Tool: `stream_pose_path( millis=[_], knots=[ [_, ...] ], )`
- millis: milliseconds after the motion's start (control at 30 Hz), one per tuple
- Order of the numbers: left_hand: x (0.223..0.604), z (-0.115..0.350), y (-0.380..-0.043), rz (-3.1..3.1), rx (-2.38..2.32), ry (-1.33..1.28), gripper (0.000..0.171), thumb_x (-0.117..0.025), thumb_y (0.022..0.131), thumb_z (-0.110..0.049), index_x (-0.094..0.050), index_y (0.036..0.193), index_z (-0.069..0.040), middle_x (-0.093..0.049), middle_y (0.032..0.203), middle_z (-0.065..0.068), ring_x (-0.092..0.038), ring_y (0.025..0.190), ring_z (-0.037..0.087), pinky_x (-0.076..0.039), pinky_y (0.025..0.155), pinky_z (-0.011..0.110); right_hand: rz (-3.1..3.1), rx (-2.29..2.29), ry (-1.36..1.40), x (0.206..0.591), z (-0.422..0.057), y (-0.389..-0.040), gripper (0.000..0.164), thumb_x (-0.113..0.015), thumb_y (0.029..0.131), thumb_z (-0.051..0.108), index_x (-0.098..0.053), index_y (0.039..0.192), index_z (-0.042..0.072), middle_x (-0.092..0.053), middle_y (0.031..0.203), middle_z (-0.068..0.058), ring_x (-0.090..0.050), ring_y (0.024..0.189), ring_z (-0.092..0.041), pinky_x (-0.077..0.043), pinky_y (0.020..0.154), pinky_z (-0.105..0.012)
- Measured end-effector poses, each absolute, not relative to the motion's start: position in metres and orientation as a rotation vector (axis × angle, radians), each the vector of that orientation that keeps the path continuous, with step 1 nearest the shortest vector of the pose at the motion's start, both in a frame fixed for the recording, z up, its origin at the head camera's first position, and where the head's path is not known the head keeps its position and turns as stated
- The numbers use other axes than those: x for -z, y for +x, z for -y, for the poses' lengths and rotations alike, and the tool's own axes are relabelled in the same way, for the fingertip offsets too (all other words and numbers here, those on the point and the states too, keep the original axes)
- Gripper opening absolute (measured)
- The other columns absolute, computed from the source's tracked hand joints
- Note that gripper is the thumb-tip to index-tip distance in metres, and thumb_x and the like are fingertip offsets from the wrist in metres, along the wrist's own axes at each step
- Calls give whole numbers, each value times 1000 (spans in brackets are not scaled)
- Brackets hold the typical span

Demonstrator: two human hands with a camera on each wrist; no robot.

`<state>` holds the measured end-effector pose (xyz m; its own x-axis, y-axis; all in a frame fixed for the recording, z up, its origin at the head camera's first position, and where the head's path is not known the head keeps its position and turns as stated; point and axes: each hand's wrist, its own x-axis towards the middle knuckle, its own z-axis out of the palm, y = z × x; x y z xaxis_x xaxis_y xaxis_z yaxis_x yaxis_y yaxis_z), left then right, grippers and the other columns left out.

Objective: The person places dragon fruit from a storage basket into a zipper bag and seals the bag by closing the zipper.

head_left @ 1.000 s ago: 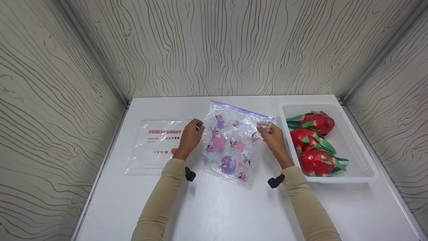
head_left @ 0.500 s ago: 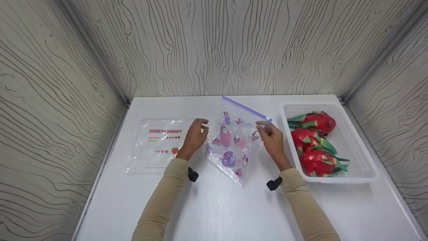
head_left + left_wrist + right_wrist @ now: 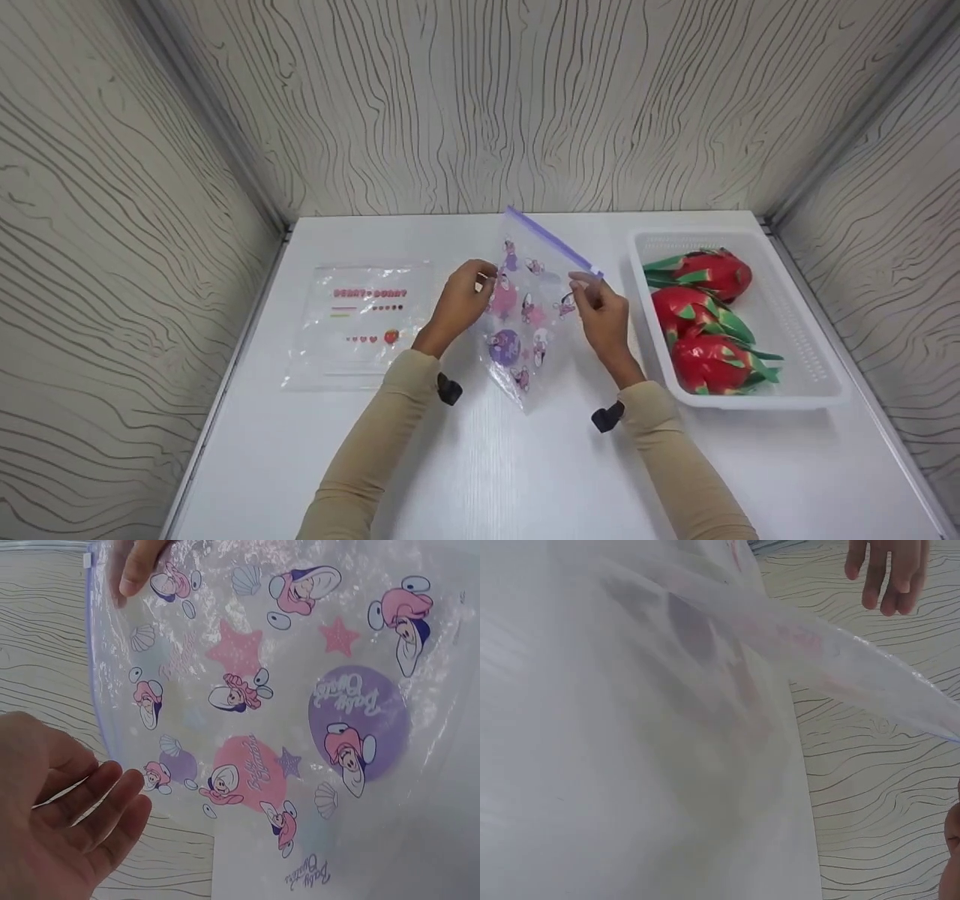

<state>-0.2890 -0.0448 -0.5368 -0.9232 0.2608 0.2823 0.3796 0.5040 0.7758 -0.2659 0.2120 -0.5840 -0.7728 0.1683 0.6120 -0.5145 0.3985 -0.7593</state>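
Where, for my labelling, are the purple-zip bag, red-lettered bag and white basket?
Purple-zip bag (image 3: 527, 313), head view: printed middle.
Red-lettered bag (image 3: 363, 324), head view: clear middle.
White basket (image 3: 780, 322), head view: bare floor.

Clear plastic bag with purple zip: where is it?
Head view centre: the bag is between left hand and right hand, left of the white plastic basket.

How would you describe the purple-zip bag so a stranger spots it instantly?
On the white table, find the basket of red dragon fruit at right. Left of it, pinched by the right hand, is a clear bag. Its purple zip strip and cartoon print set it apart from the flat bag with red lettering.
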Motion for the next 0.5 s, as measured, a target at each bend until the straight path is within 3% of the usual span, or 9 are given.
stream_pose_path(
  millis=[200,500],
  knots=[
    [530,33,-287,2599,1451,-557,20,-58,109,-9,-68,124,0,-72,121,15,-70,109,28,-61,94,44,2026,-1328,346,587,-209,-264,15,-73,99,1,-81,111,6,-54,61,-6,-39,58,-3,-31,52,-16],
    [522,18,-290,2601,1658,-496,27,-55,111,-12,-64,129,6,-73,120,16,-75,104,27,-63,87,33,2033,-1059,406,591,-203,-261,13,-77,92,-6,-79,104,-2,-61,62,-9,-43,56,-8,-33,52,-16]
  ],
)
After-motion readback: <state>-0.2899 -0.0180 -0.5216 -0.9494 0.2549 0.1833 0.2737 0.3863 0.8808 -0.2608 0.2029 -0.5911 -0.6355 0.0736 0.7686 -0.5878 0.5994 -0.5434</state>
